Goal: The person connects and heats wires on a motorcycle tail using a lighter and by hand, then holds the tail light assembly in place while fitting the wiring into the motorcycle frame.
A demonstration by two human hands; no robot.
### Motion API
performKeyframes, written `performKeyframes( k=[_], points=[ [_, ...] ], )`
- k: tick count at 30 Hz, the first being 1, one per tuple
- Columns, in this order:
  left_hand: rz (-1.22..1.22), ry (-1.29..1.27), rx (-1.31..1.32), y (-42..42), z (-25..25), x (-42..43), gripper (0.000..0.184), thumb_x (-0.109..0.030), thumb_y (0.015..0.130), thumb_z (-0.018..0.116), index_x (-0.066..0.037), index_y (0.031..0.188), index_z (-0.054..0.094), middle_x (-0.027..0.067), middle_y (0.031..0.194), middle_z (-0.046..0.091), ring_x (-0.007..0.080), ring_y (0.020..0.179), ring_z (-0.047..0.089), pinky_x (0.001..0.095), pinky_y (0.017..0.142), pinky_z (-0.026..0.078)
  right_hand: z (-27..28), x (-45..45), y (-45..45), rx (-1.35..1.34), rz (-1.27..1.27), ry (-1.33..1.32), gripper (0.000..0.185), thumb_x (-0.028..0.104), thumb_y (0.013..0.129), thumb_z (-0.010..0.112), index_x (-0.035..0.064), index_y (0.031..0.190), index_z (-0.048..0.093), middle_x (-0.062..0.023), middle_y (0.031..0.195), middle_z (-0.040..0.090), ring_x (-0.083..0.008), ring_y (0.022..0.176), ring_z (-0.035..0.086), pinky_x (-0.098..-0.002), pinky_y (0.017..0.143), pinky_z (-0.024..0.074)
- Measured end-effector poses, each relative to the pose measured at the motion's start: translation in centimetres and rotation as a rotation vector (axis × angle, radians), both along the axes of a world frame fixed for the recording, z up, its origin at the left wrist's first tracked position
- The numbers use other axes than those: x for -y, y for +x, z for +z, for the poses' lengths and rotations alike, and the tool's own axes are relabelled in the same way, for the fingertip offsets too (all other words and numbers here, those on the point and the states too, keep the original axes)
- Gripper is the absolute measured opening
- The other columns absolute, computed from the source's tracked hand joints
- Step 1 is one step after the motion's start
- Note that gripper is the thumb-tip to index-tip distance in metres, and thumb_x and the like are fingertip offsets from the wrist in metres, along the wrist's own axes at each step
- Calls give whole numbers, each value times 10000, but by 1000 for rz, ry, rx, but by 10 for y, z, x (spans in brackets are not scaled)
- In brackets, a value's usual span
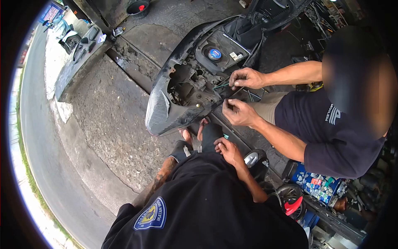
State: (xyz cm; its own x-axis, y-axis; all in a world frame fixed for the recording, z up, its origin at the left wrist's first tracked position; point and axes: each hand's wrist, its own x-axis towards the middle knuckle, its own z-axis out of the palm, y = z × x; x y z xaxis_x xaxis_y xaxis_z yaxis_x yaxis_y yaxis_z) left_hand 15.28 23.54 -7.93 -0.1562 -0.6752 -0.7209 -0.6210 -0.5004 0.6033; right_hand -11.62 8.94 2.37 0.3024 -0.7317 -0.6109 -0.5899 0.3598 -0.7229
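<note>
Right hand (229, 151) lies loose-fingered by the leg (211, 133) — left hand hidden, its grip I can't tell — while a co-worker's hand (251, 78) holds a wire (222, 85) by the scooter (158, 113).

**One wide view, worn on my head and tipped steeply down**

I look through a single camera on my head, facing forward and steeply down. Nearest the lens is my black cloth shirt (232, 199) with its blue-and-yellow shield patch (151, 213), filling the bottom middle. My bare right hand (228, 150) lies just beyond, over my lap. Past my knees, at middle range, comes the black scooter body (199, 81), seen from above. A co-worker in a dark navy T-shirt (340, 145) sits close on the right. The lens is very wide: the grey asphalt road (37, 133) bends along the left, and black rounds off the corners.
</note>
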Motion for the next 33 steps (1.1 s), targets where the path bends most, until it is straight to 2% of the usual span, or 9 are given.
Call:
performKeyframes(
  k=[4, 5, 14, 18, 20, 22, 28, 32, 33],
  points=[
    [-162, 21, 157, 13, 34, 14, 239, -130, 795, 629, -13, 1004, 635, 256, 985, 662, 405, 936, 651, 438, 798, 525, 2, -1, -7, 26, 42, -76, 165, 97, 978, 488, 44, 1055, 624, -76, 852, 683, -153, 783, 674, -282, 693, 532],
    [-195, -200, 219, 16, 52, 8, 184, -164, 804, 631, -36, 931, 666, 215, 780, 669, 399, 761, 670, 454, 692, 537, 2, -2, -8, 21, 52, -95, 159, 95, 974, 496, 40, 1055, 622, -79, 856, 685, -157, 790, 679, -285, 699, 535],
    [152, -245, 232, 31, 163, 1, 235, -227, 949, 547, -42, 1094, 561, 177, 848, 669, 308, 742, 674, 415, 642, 511, 23, -26, -24, 174, 14, -180, 144, 76, 970, 511, -3, 1026, 618, -81, 879, 684, -149, 813, 680, -274, 690, 532],
    [472, -74, -518, 7, 235, 32, 319, -294, 1009, 508, -39, 1200, 510, 8, 896, 581, 57, 677, 446, 223, 599, 394, 74, -39, 12, 601, -63, -156, 211, 49, 980, 476, -5, 1167, 557, -109, 1083, 641, -160, 951, 634, -258, 747, 513],
    [449, 21, -621, -4, 247, 42, 295, -252, 1018, 487, -47, 1230, 479, -2, 924, 582, 50, 670, 435, 212, 596, 377, 92, -40, 32, 649, 12, -271, 250, 58, 981, 475, -14, 1214, 532, -136, 1165, 605, -177, 982, 622, -267, 740, 519],
    [466, 1, -724, -9, 233, 40, 281, -211, 1004, 521, -36, 1216, 466, 38, 940, 616, 56, 637, 464, 204, 567, 387, 103, -42, 45, 548, 55, -525, 258, 59, 980, 496, -19, 1219, 552, -134, 1145, 610, -160, 923, 646, -259, 737, 528],
    [569, -101, -872, -13, 213, 47, 228, -181, 980, 562, -29, 1102, 443, 113, 982, 686, 135, 600, 631, 222, 447, 435, 79, -46, 68, 597, -67, -169, 387, 221, 989, 536, -18, 1293, 521, -143, 1143, 589, -200, 1000, 610, -288, 825, 492],
    [-45, -666, -177, 0, 188, 62, 193, -200, 961, 585, -39, 1022, 497, 134, 883, 711, 250, 674, 693, 382, 539, 510, 51, -50, 102, 616, -59, -298, 396, 270, 1030, 434, -23, 1285, 510, -102, 1032, 636, -201, 1038, 587, -326, 933, 433],
    [-145, -473, -50, 15, 195, 74, 227, -219, 941, 586, -73, 1114, 577, 180, 851, 693, 368, 794, 675, 433, 682, 528, 47, -52, 113, 593, -189, -346, 372, 257, 1033, 423, -21, 1261, 521, -96, 1020, 638, -191, 1012, 590, -319, 920, 437]
  ],
)
